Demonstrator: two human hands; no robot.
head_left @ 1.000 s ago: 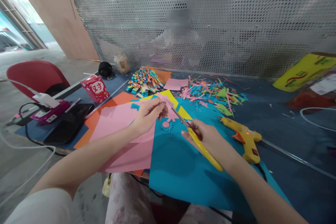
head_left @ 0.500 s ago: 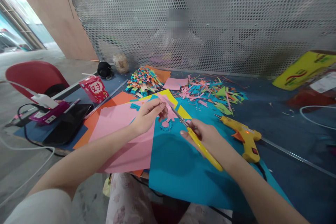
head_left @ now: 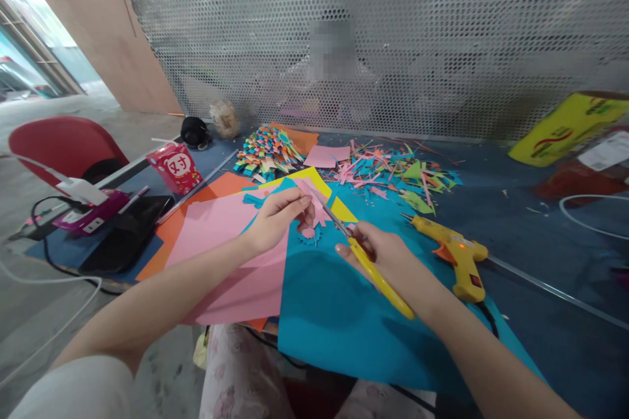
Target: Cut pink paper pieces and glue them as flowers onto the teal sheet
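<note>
My right hand [head_left: 376, 249] is wrapped round a pair of scissors [head_left: 386, 285] with long yellow handles. Their metal blades point up and left, with the tip near my left fingertips. The fingers of my left hand [head_left: 285, 213] are pinched together; whatever sits between them is too small to make out. Pink paper pieces [head_left: 320, 215] show just behind the blades. Under my left fingers lies a small toothed blue paper ring with a pink centre [head_left: 309, 234]. Beneath both hands spreads a large blue sheet [head_left: 334, 321], beside a pink sheet [head_left: 236, 288].
A yellow glue gun [head_left: 464, 255] lies right of my right hand, its clear stick pointing right. Behind are a heap of folded paper strips [head_left: 268, 154] and a pile of scraps [head_left: 383, 170]. A red box [head_left: 177, 167], phone [head_left: 125, 236] and purple power strip [head_left: 91, 219] sit left.
The whole view has shifted very slightly. Both hands and the scissors keep nearly the same pose.
</note>
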